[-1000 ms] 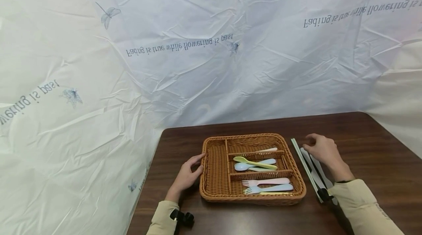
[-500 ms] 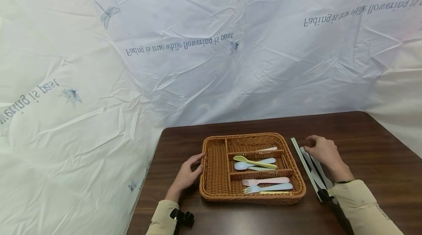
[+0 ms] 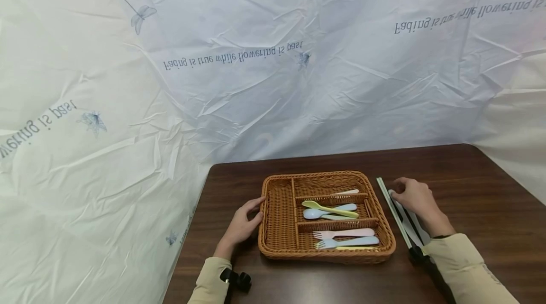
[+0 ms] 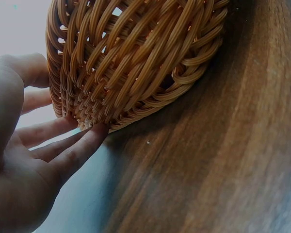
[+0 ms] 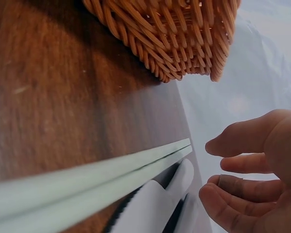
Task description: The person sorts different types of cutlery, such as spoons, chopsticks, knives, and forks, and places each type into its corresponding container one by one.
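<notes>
The white knives [image 5: 145, 208] lie on the table [image 3: 460, 176] just below the right hand [image 3: 418, 199] — its fingers are loosely bent with a gap to the thumb, and I don't see anything pinched in there. Left hand [image 3: 241, 228] has its fingers spread against the side of the wicker basket [image 3: 324, 257], touching rather than clenching. The knives look like plastic to me, so I'd guess light, stiff, kinda slick and not fragile. Lying that flat, they're probably easiest to pinch by the rounded ends under the right fingertips — careful, the green chopsticks [image 5: 87, 179] sit right beside them. No brands I can read, but the sheet [image 3: 264, 95] beyond both hands says "Fading is true while flowering is past", letters flipped.
</notes>
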